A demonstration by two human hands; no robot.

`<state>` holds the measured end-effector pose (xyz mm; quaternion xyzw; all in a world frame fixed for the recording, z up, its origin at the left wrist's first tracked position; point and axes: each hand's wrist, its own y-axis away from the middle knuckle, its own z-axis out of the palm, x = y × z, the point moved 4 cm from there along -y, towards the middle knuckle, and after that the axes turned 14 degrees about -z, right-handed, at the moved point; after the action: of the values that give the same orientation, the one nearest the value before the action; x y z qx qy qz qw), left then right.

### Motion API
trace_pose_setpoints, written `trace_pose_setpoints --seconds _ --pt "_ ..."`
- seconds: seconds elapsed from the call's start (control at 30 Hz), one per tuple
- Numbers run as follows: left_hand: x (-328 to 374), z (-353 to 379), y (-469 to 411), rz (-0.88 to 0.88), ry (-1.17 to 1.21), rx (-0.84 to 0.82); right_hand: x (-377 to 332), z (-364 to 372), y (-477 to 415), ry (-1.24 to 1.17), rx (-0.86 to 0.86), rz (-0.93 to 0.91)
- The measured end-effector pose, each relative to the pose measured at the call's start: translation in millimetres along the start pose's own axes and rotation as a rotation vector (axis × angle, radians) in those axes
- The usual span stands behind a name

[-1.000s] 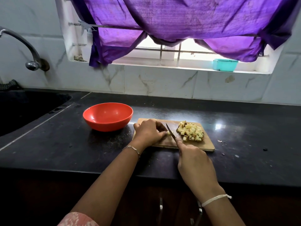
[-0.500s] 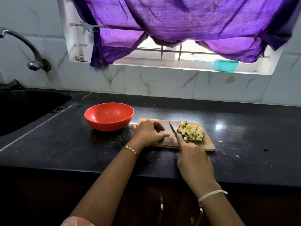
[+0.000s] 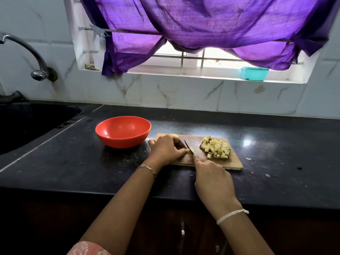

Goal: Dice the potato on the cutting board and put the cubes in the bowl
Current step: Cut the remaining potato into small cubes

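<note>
— What's in front of her?

— A black counter (image 3: 73, 172) under a window hung with a purple curtain (image 3: 211, 24). A dark sink (image 3: 27, 122) is set into the counter at the far left.

— And the bowl?

— The red bowl (image 3: 121, 142) stands on the counter just left of the board (image 3: 233, 162), close to its corner but apart from it.

— Her hands?

— Both are over the board. The left hand (image 3: 166, 150) sits at the board's left end, fingers curled down, fingertips pinching the last bit of potato. The right hand (image 3: 213, 179) comes in from the near edge, wrapped round the knife handle, which I can't see under her palm, with the forefinger stretched toward the blade.

— Where's the cut stuff?

— The cubes (image 3: 216, 148) lie in a heap on the right half of the board.

— The knife?

— The knife (image 3: 188, 146) points away from her, tip raised, blade right against the left fingertips.

— And what remains of the potato?

— The potato (image 3: 190, 149) is a small pale piece on the board, touching the blade.
</note>
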<state>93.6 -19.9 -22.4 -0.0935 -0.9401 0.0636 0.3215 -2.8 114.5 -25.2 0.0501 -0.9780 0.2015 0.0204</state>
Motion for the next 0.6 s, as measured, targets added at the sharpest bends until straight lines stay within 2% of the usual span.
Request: trace_pose_setpoints --seconds 0.27,0.6 --pt "0.8 2.2 -2.2 0.019 0.02 0.034 7.6 -0.7 3.7 -0.121 0.069 0.087" --pt "-0.2 8.4 -10.4 0.024 0.057 -0.064 3.9 2.2 5.1 -0.083 0.04 0.019"
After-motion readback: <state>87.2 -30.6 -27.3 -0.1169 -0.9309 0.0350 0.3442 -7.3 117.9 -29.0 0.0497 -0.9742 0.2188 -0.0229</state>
